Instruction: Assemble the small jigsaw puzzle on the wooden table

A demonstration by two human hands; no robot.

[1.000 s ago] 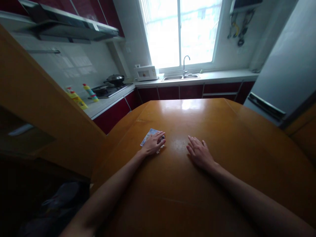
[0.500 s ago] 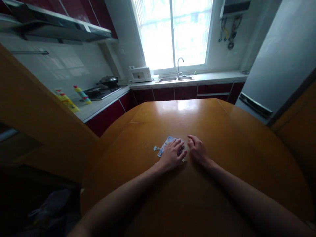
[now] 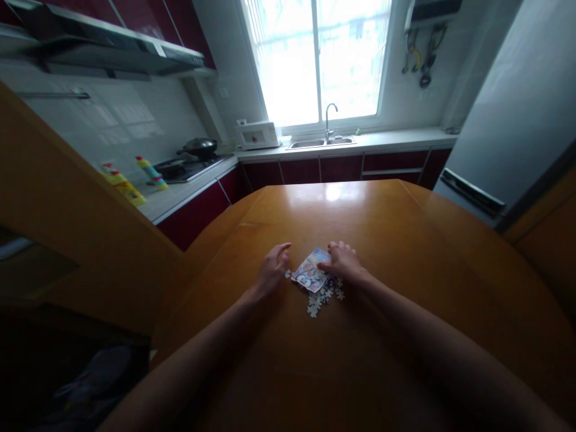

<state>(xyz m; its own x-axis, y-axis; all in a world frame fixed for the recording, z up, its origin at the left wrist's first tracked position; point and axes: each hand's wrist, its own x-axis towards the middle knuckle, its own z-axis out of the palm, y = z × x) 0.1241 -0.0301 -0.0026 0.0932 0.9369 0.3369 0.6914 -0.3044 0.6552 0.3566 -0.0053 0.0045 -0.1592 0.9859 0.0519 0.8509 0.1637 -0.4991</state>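
A small printed picture card (image 3: 310,273) in pale blue and white lies partly over a pile of loose jigsaw pieces (image 3: 315,305) on the wooden table. My right hand (image 3: 344,261) is at the card's right edge, its thumb over the printed face and its fingers curled at the far side; their tips are hidden. Left of the card, my left hand (image 3: 272,267) is held apart from it, thumb and fingers spread, with nothing between them. One loose jigsaw piece (image 3: 288,273) sits between that hand and the card.
The round-ended wooden table (image 3: 382,228) spreads around the pieces. Beyond it are a counter with a sink (image 3: 310,144), a microwave (image 3: 257,136), and a stove with a lidded wok (image 3: 200,147). Bottles (image 3: 150,172) stand at left; a fridge (image 3: 495,114) is at right.
My left hand has lifted off the card and moved left, uncovering the card and the pieces. My right hand has moved left onto the card's edge. The card has turned slightly.
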